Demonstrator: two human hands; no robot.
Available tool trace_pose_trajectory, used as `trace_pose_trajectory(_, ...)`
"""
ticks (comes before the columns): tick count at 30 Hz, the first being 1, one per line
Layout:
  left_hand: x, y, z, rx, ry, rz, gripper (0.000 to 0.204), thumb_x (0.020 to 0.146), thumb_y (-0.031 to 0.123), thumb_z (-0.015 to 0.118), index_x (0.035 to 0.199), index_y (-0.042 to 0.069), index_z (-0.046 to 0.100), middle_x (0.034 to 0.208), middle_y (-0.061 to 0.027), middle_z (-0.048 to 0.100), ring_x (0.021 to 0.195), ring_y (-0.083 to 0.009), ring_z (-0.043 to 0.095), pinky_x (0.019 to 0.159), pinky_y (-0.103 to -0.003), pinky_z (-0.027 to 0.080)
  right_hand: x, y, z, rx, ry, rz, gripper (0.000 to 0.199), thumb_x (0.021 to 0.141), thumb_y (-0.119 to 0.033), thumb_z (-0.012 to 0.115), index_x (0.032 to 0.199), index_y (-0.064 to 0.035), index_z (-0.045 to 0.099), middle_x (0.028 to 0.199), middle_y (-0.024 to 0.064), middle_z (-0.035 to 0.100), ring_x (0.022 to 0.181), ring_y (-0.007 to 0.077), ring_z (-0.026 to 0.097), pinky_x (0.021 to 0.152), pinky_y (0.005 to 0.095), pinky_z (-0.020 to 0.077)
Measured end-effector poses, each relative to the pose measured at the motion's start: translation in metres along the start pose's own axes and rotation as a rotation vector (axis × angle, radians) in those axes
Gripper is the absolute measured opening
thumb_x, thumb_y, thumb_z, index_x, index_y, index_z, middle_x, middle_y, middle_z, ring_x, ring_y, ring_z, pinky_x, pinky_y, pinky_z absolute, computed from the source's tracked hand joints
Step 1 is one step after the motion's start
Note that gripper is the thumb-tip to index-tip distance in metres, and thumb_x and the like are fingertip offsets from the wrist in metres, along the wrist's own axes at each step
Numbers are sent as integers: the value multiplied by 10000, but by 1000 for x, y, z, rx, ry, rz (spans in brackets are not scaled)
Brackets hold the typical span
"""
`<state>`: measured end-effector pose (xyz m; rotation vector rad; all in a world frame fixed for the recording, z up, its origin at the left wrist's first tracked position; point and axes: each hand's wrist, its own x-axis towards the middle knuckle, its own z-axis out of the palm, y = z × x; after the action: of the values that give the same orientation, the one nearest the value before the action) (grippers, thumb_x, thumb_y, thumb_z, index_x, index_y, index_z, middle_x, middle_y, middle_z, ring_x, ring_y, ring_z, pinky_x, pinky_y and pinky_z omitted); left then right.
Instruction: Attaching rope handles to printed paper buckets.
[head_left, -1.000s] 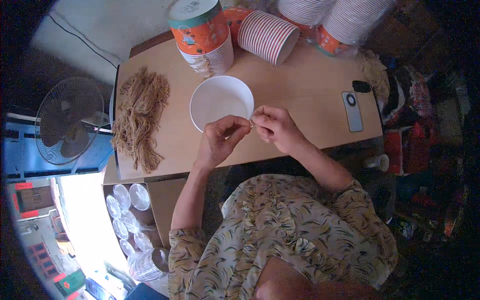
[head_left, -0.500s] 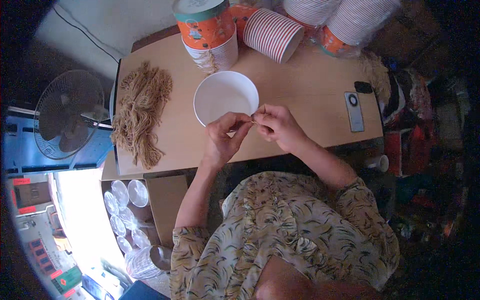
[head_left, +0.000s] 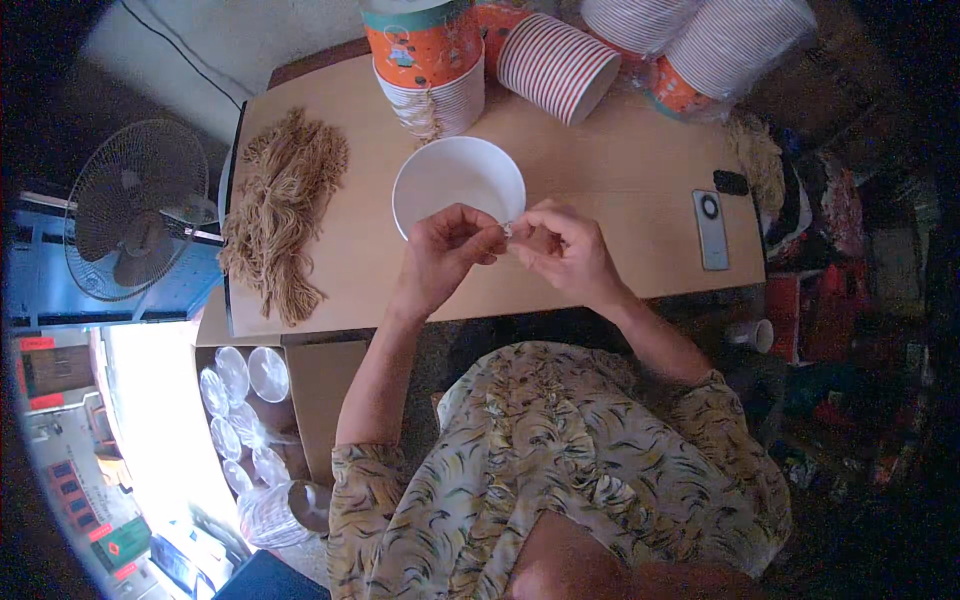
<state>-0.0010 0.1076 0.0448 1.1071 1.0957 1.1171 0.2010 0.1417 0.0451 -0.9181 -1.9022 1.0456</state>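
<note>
A round white paper tub (head_left: 455, 175) stands on the table in front of me, its mouth facing up toward me. At its near right rim, my left hand (head_left: 440, 262) is closed, thumb and forefinger pinched together. My right hand (head_left: 575, 258) pinches right beside it. Between the fingertips shows a small bit of thin, pale strand (head_left: 508, 229), perhaps twine; most of it is hidden by the fingers. To the left lies a thick bundle of tan twine (head_left: 285, 215), cut into lengths.
Behind the tub stands a stack of orange-and-white tubs (head_left: 430, 85); a striped stack (head_left: 558, 68) lies beside it, with bagged stacks (head_left: 740, 45) farther right. A phone (head_left: 711, 230) rests at the table's right. A fan (head_left: 138, 210) is at left, above a box of clear lids (head_left: 268, 375).
My fingertips have shifted up slightly, still pinched close together, and the right fingers have opened out a little. A pale bit now shows between them. The whole view has shifted slightly.
</note>
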Motion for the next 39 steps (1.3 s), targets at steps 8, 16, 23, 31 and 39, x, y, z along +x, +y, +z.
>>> trace_pose_trajectory(8,1,1,7,29,40,-43,118,930,75,654,986,-27,638,849,-63,698,776,-107,661,707,-241,550,-1,10,9,16,46,-2,127,836,-61,726,945,-13,684,768,36,623,611,84,537,560,239,441)
trace_pose_trajectory(16,0,-3,4,45,24,-8,119,908,62,677,986,-27,663,855,-58,705,780,-95,662,712,-229,547,-6,10,9,213,-30,214,75,899,-70,666,929,-2,653,804,-45,598,680,20,497,578,190,400)
trace_pose_trajectory(23,-1,-6,8,100,46,-29,108,892,51,692,972,-19,672,838,-35,705,772,-74,650,697,-214,530,2,14,7,440,-65,449,122,910,-139,651,914,-17,647,771,-29,596,612,28,477,534,192,368)
trace_pose_trajectory(31,-1,-11,11,132,73,0,118,861,41,725,957,-15,684,830,-10,699,754,-49,629,670,-201,512,4,20,6,779,-62,639,100,883,-131,672,875,-44,622,678,-27,538,510,43,410,477,198,311)
trace_pose_trajectory(39,-3,-9,17,210,135,50,107,854,41,733,933,-19,691,801,-14,699,728,-48,631,634,-207,515,3,21,5,662,-62,603,124,899,-155,675,852,-57,614,663,-29,540,503,41,433,448,197,315)
